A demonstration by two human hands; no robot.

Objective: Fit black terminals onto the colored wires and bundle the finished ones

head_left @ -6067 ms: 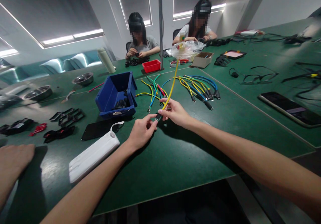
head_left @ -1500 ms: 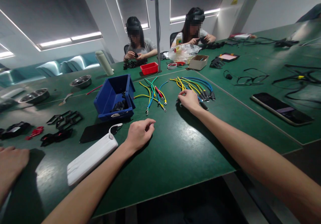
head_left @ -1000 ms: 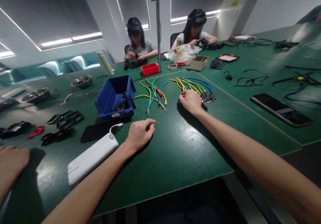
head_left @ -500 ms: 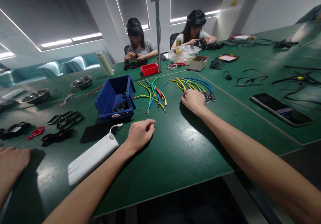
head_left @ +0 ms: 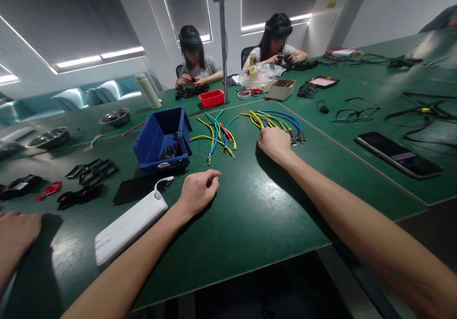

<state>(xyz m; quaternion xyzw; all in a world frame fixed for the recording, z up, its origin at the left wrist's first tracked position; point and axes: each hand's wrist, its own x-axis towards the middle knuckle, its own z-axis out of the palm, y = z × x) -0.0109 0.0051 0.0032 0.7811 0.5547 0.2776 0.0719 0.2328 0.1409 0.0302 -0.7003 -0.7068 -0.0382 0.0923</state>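
Observation:
My left hand (head_left: 199, 191) rests on the green table with its fingers curled in and the thumb against them; nothing shows in it. A white power bank (head_left: 132, 228) with a short strap cable lies beside that wrist. My right hand (head_left: 274, 143) is closed at the near edge of a bundle of yellow, green and blue cables (head_left: 276, 118) with ring terminals. A yellow cable runs up to its knuckles, but what its fingers hold, if anything, is hidden. Between the hands, farther back, lies a looser group of cables (head_left: 216, 133), including a red-ended one.
A blue bin (head_left: 162, 140) with black parts stands behind my left hand, near a black phone-like slab (head_left: 134, 189). Black frames (head_left: 93, 171) lie left; a phone (head_left: 398, 154) and glasses (head_left: 352, 114) lie right. Another person's hand (head_left: 19, 231) rests at far left. Two people work opposite.
The whole view has shifted very slightly to the left. Neither hand has visibly moved on the table, and the cables lie as before.

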